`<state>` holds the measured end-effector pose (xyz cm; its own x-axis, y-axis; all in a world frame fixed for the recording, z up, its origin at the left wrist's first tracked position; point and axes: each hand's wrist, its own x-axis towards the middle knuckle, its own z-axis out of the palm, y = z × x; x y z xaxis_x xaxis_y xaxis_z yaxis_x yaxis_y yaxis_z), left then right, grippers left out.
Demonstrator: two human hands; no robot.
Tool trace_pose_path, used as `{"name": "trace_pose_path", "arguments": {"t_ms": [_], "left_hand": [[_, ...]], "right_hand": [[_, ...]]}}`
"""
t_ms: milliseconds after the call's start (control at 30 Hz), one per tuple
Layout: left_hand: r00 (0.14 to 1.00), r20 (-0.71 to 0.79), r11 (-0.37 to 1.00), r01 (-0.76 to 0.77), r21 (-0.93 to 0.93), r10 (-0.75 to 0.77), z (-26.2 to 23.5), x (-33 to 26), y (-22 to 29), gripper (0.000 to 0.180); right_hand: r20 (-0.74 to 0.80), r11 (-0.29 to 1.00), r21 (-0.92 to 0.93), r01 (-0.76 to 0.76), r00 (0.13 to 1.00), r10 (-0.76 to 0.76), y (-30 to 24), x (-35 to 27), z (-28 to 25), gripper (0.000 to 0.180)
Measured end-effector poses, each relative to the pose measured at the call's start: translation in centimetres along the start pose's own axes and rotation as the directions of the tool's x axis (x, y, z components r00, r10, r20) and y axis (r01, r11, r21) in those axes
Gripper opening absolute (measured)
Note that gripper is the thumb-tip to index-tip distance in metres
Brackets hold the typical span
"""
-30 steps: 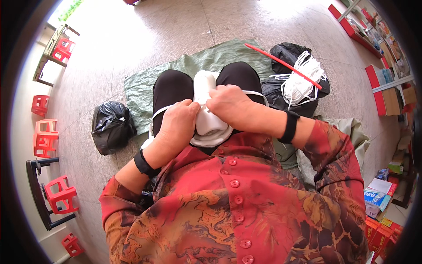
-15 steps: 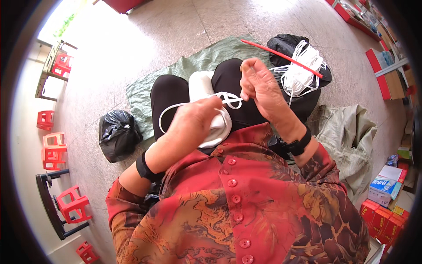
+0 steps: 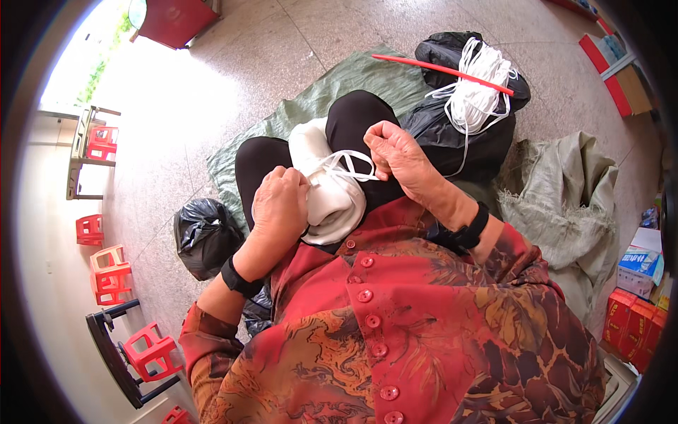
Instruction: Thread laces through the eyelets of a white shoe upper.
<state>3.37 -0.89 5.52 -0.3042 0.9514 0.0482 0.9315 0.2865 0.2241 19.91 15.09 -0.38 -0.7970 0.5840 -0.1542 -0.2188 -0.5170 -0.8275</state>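
A white padded bundle (image 3: 330, 191) lies in my lap between my black-trousered knees. My left hand (image 3: 280, 205) grips its near left side, fingers closed on the white fabric and cord. My right hand (image 3: 397, 152) is raised just right of the bundle, pinching a thin white cord (image 3: 346, 164) that runs in loops from the bundle to my fingers. More of this white cord sits as a loose hank (image 3: 474, 92) on a black bag (image 3: 459, 120) beyond my right knee, with one strand trailing back toward my lap.
A thin red stick (image 3: 438, 69) lies across the hank. A green cloth (image 3: 332, 95) covers the floor under my legs. A black plastic bag (image 3: 205, 237) sits at my left, a grey-green sack (image 3: 565, 198) at my right. Red stools (image 3: 113, 272) and boxes (image 3: 639, 272) line the sides.
My right hand lifted off the bundle and pulled the white cord up and to the right. My left hand stayed gripping the bundle's side.
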Motion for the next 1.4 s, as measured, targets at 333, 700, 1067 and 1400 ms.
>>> {"name": "trace_pose_path", "arguments": {"t_ms": [333, 700, 1067, 1400], "left_hand": [[0.996, -0.07, 0.99, -0.064, -0.125, 0.056, 0.4, -0.8, 0.5, 0.012], [0.977, -0.157, 0.973, -0.172, -0.155, 0.147, 0.1, 0.1, 1.4, 0.03], [0.98, 0.039, 0.894, -0.159, -0.418, 0.193, 1.0, 2.7, -0.2, 0.02], [0.937, -0.049, 0.226, 0.032, -0.974, -0.346, -0.2, 5.5, -4.1, 0.008]], "right_hand": [[-0.012, 1.0, 0.004, 0.002, 1.0, -0.002, 0.3, 0.0, -0.2, 0.015], [0.106, 0.768, -0.549, 0.331, 0.938, -0.329, 0.9, -1.0, 1.0, 0.015], [0.611, 0.171, -0.675, 0.717, 0.674, -0.416, -1.4, -1.0, 3.7, 0.01], [0.62, -0.137, -0.784, 0.606, 0.746, -0.242, -1.0, 0.1, 5.9, 0.016]]}}
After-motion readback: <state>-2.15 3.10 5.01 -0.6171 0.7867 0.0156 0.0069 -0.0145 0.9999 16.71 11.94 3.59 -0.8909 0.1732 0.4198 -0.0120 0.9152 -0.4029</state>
